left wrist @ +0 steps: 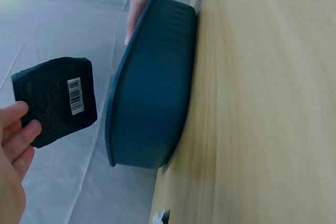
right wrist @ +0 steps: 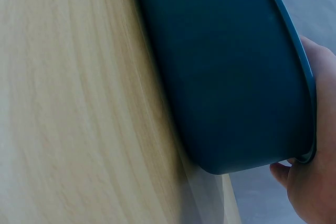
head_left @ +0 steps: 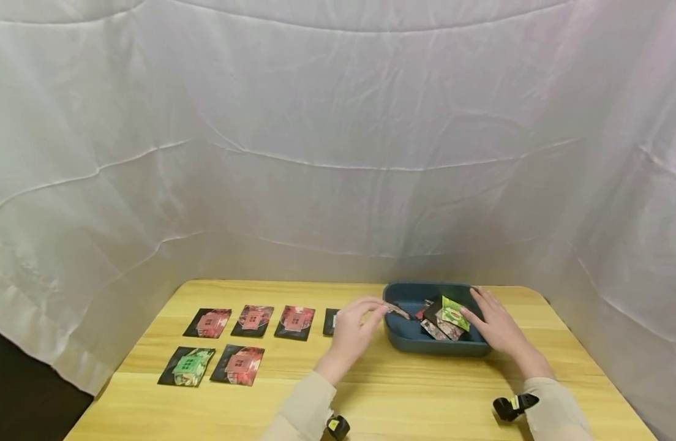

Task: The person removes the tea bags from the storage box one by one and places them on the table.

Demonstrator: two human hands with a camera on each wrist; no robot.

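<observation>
Here, packets (head_left: 296, 323) on a wood-grained table (head_left: 415, 395), pale cloth (head_left: 338, 208) behind.

Toward 6 o'clock in the head view, my left hand (head_left: 353, 329) pinches; toward 4 o'clock, my right hand (head_left: 498, 327) is spread, its fingers (head_left: 485, 301) straight.

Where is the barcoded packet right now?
In the left wrist view, the left hand holds the barcoded packet at the left, beside the blue bin.

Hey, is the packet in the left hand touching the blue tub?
Apart: the left wrist view shows pale curtain between the packet and the tub.
</observation>
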